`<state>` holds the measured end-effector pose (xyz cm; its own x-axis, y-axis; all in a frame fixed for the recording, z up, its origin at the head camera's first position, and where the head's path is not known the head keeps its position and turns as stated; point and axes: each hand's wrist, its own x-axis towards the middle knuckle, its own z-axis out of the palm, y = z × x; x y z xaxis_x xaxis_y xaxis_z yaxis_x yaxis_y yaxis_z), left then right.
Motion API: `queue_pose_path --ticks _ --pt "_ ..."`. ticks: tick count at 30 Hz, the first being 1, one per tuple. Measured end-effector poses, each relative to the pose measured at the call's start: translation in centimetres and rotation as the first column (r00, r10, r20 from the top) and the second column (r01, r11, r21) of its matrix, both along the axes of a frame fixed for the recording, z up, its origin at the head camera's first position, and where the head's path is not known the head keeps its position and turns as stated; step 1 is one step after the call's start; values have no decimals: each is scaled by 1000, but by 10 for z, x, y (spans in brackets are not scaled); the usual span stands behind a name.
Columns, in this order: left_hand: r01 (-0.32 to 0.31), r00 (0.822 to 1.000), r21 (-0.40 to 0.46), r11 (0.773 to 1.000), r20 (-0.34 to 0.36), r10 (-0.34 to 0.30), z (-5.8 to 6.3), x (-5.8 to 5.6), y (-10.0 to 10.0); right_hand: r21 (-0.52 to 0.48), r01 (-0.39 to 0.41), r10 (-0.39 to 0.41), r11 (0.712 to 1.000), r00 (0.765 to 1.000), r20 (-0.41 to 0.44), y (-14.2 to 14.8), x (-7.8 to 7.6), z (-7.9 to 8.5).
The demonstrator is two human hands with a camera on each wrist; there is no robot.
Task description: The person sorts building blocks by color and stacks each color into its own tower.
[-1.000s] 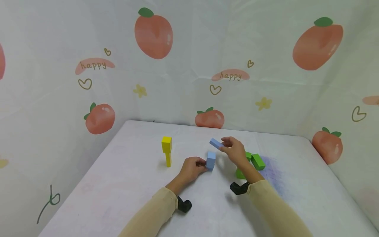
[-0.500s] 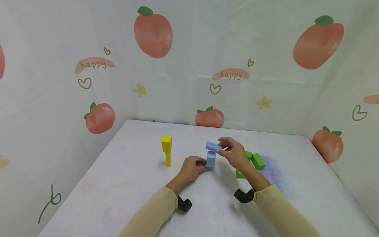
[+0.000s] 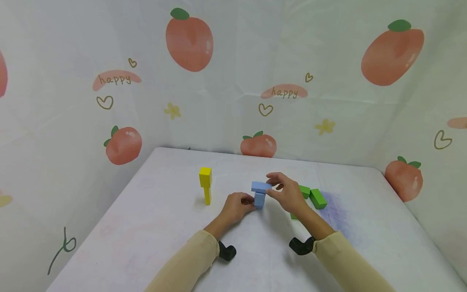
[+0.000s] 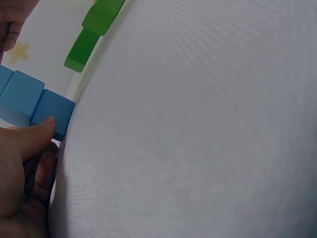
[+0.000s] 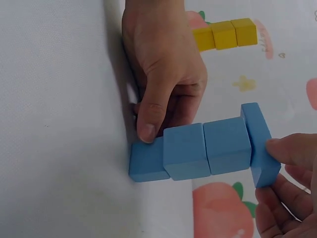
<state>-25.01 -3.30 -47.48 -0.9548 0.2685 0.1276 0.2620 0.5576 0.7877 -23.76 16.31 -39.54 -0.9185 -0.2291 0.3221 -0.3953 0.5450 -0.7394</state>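
A column of light blue blocks stands upright on the table. In the right wrist view its bottom block (image 5: 148, 163) bears two cubes, a lower cube (image 5: 185, 152) and an upper cube (image 5: 228, 146). My left hand (image 3: 234, 209) grips the bottom block from the left, its thumb (image 4: 43, 133) pressed on the block's face. Across the top lies a flat blue block (image 3: 258, 187), level and right at the upper cube. My right hand (image 3: 289, 195) pinches this flat block at its right end between thumb and fingers.
Left of the column stands a yellow block stack (image 3: 206, 178), wider at the top than below. To the right, several green blocks (image 3: 318, 199) lie on the white table (image 3: 146, 227), partly behind my right forearm. A fruit-printed cloth (image 3: 226, 113) hangs behind.
My right hand has brought the flat blue block left and down onto the column, turning it from tilted to level. My left hand stays at the column's base.
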Motion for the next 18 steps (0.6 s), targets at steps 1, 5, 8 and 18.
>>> queue_pose_path --ticks 1,5,8,18 --pt "1 1000 2 1000 0 -1 0 0 0 -2 -4 4 1000 1000 -4 0 0 0" --pt "-4 1000 3 1000 8 4 1 1 1 -4 -17 17 1000 1000 -21 0 0 -2" --pt "-12 1000 -1 1000 10 12 1 1 1 1 -24 24 1000 999 -40 1 0 -4" --pt "-11 1000 -2 1000 1 11 0 1 1 1 -17 17 1000 999 -52 0 1 -6"
